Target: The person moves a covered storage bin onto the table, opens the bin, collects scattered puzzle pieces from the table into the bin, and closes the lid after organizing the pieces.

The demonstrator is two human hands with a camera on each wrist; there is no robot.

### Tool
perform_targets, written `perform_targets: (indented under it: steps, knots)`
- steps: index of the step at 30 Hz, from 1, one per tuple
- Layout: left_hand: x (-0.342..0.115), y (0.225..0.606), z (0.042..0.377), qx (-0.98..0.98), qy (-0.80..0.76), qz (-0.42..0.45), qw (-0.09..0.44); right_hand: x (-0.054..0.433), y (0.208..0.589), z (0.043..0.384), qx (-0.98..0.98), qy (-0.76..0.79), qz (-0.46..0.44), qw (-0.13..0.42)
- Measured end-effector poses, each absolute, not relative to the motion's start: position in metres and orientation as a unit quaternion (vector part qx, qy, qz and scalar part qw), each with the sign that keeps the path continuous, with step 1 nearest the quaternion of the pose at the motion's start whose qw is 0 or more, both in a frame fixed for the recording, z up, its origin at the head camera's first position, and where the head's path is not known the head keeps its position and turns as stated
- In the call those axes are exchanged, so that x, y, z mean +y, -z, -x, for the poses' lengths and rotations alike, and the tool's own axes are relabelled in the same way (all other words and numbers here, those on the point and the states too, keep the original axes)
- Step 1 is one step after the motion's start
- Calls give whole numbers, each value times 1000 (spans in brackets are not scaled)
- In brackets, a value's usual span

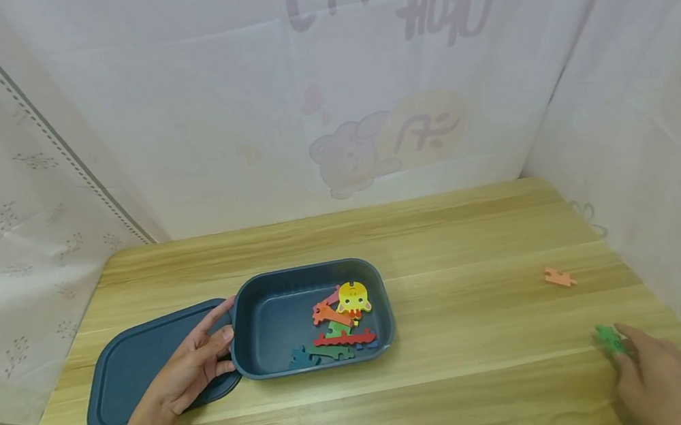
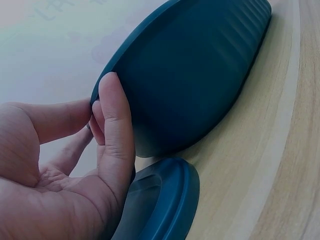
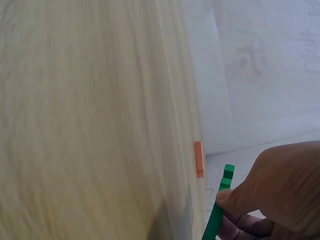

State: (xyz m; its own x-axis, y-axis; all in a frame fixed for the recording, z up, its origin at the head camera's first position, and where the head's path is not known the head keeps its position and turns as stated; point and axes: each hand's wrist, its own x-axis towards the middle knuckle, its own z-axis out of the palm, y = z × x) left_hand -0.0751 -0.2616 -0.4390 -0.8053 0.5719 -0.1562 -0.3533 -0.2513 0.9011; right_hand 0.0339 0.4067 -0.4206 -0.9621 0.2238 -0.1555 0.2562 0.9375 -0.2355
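My left hand (image 1: 190, 367) pinches the left rim of a dark blue plastic box (image 1: 275, 332); the left wrist view shows thumb and fingers at that edge. Several coloured puzzle pieces lie inside, mostly to the right: a yellow animal-face piece (image 1: 353, 299), an orange piece (image 1: 325, 314) and a wavy red strip (image 1: 345, 339) among them. Far off at the right, my right hand (image 1: 670, 376) grips a green puzzle piece (image 1: 608, 339) between thumb and fingers. The right wrist view shows this green piece (image 3: 216, 215) edge-on, off the table.
A flat blue lid (image 1: 131, 376) lies on the table under my left hand, left of the box. One light orange puzzle piece (image 1: 559, 277) rests near the table's right edge. Printed white cloth (image 1: 215, 129) hangs behind and along both sides of the wooden table (image 1: 462, 324).
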Motion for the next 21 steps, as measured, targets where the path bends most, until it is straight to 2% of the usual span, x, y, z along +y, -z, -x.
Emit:
perform_targets:
  steps: [7, 15, 21]
  knots:
    - [-261, 438, 75, 538, -783, -101, 296, 386, 413, -27, 978, 155, -121, 64]
    - [-261, 438, 75, 534, -785, -103, 297, 368, 411, -19, 977, 190, -97, 18]
    - [-261, 439, 75, 532, -786, -108, 295, 356, 408, -10, 972, 223, -66, -41]
